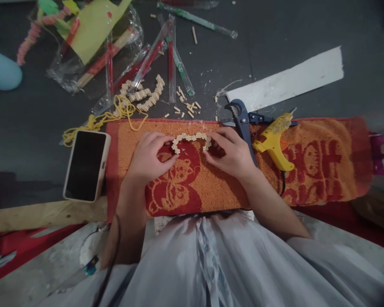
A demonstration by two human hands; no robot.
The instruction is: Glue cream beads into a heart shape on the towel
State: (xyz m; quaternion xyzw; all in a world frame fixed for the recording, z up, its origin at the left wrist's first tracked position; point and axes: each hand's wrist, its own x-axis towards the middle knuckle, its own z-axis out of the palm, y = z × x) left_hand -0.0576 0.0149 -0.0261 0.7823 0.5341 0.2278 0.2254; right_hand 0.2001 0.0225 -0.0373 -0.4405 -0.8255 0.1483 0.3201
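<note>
Between my hands is a curved strip of small pale wooden stick pieces [192, 137], arched with both ends bent toward me. My left hand [150, 155] pinches its left end between thumb and fingers. At the right end, the thumb and fingers of my right hand [232, 153] hold the strip. Both hands are over an orange and red towel [217, 187]. Just right of my right hand are a dark blue pipe-cutter-like tool [242, 121] and a yellow hot glue gun [277, 138].
A phone [85, 165] lies left of the towel beside yellow string [92, 124]. Behind are more wooden strips [152, 96], loose short sticks [188, 108], wrapped red tubes [152, 53] and a white board [288, 79]. A blue cylinder [1, 68] is far left.
</note>
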